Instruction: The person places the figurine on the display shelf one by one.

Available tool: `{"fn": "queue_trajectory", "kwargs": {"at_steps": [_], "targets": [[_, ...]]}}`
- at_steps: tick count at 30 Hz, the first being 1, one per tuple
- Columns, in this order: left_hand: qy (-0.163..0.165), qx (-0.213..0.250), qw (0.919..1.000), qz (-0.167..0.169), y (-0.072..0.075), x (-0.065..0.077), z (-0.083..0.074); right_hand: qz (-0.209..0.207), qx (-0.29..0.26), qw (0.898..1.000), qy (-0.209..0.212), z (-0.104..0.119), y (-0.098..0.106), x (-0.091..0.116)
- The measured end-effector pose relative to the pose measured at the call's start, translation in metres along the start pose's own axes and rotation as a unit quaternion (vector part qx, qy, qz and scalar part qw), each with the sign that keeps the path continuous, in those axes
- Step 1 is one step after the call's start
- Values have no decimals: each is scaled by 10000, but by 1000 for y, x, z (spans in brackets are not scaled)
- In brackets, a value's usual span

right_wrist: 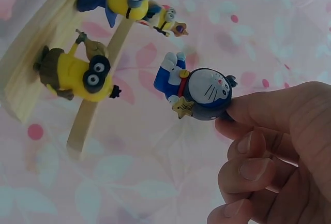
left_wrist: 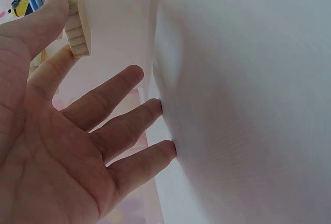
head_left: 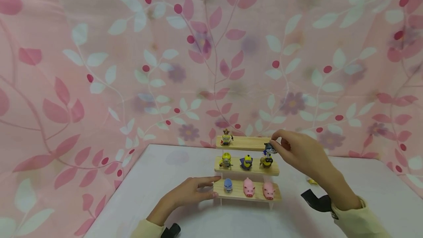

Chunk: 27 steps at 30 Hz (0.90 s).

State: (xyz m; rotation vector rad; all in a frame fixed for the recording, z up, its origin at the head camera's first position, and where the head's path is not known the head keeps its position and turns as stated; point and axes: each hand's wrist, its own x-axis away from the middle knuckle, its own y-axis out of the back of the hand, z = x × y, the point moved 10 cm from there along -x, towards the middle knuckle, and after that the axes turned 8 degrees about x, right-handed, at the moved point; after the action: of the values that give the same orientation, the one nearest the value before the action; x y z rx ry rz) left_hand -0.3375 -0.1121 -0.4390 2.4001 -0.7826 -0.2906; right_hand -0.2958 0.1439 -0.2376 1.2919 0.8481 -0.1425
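Observation:
My right hand [head_left: 305, 153] pinches a small blue-and-white cat figurine [right_wrist: 207, 92] by its head, between thumb and forefinger. The figurine wears a dark hat and carries a gold star; it hangs in front of the right part of the top board of a three-tier wooden display shelf [head_left: 246, 142]. At the bottom board's left end, my left hand [head_left: 188, 194] pinches the wood [left_wrist: 77, 35] between thumb and forefinger. Its other fingers are spread, two tips touching the white tabletop. A brown-and-yellow minion figurine [right_wrist: 77, 74] stands on the middle board, below the cat.
One minion figurine [head_left: 226, 137] stands at the top board's left. Two more, one yellow [head_left: 226, 160] and one blue-caped [head_left: 246, 162], share the middle board. A blue-capped figurine [head_left: 228, 185] and two pink pigs [head_left: 249, 187] occupy the bottom. Something yellow [head_left: 311, 181] lies beside my right forearm.

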Motion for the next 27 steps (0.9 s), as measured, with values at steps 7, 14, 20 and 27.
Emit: {"fn": "queue_trajectory", "kwargs": {"at_steps": [7, 14, 20, 27], "targets": [[11, 58, 10000, 20, -1, 1, 3, 478, -271, 9984, -122, 3, -17, -16], [101, 84, 9999, 0, -2, -2, 5, 461, -242, 9986, -75, 4, -26, -28], [87, 40, 10000, 7, -1, -1, 3, 613, -185, 9979, -82, 3, -34, -37], [83, -20, 10000, 2, 1, 0, 1, 913, -265, 9955, -55, 4, -46, -51]]}}
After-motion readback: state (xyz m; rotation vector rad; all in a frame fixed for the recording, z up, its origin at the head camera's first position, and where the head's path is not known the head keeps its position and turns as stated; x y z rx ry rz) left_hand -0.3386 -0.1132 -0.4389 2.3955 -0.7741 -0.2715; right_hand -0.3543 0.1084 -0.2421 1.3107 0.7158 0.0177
